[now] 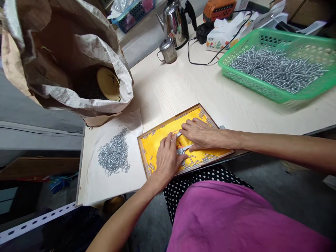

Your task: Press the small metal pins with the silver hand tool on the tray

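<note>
A shallow wooden-edged tray point(153, 143) with a yellow bottom lies at the table's front edge. Small metal pieces point(208, 156) are scattered along its sides. Over its middle, my left hand point(168, 156) rests against a grey-handled tool point(181, 150) that looks like pliers or scissors. My right hand point(201, 134) is just to the right, its fingers bent round another part of the tool. The two hands partly hide the tool, and what lies under the fingers is too small to make out.
Left of the tray, a pile of metal pieces point(114, 154) lies on a white cloth point(90, 182). A big open sack point(123, 70) stands behind it. A green basket point(252, 81) of metal pieces is back right, near a kettle point(176, 21), metal cup point(168, 52) and black cable point(204, 64).
</note>
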`<state>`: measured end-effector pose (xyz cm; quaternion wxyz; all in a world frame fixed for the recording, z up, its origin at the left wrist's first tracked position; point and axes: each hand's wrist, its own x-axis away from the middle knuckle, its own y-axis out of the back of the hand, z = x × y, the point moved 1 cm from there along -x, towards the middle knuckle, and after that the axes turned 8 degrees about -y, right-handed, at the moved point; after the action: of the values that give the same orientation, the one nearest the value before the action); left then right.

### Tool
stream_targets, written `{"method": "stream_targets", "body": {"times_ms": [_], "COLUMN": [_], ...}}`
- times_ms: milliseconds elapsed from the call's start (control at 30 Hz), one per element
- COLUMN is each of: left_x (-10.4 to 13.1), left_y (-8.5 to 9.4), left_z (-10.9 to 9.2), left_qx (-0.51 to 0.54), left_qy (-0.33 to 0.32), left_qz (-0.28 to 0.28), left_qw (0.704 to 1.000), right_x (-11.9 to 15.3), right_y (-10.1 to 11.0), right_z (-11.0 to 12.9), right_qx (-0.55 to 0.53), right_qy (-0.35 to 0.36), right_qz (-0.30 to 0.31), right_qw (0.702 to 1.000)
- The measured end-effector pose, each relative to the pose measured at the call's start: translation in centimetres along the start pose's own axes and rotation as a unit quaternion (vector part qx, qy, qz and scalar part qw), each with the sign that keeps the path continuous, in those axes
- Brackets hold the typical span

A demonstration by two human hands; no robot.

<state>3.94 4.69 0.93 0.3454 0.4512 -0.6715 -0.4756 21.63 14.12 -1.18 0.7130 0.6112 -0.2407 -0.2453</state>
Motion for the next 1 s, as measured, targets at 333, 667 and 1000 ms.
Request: {"method": "stream_targets", "body": {"times_ms": [333,667,1000], "left_x": [-2.3,-1.0,1.8], "left_y": [-0.8,-0.9,-0.4], "left_z": [-0.7,-0.1,-1.3], "left_qx": [-0.050,-0.045,-0.121], "left_qy": [-0.043,-0.089,-0.104], "left_qz": [0.080,-0.013,-0.058], "left_qw": [0.995,0.995,0.986], "right_x": [2.2,2.4,3.3], "right_y": [-1.4,-1.6,-2.2], "right_z": [0.3,0.0,1.0], "right_qx": [-0.013,-0.040,-0.006], "right_qy": [0.012,0.003,0.019], "right_qz": [-0.030,-0.100,-0.072], "right_qw": [0.999,0.994,0.997]}}
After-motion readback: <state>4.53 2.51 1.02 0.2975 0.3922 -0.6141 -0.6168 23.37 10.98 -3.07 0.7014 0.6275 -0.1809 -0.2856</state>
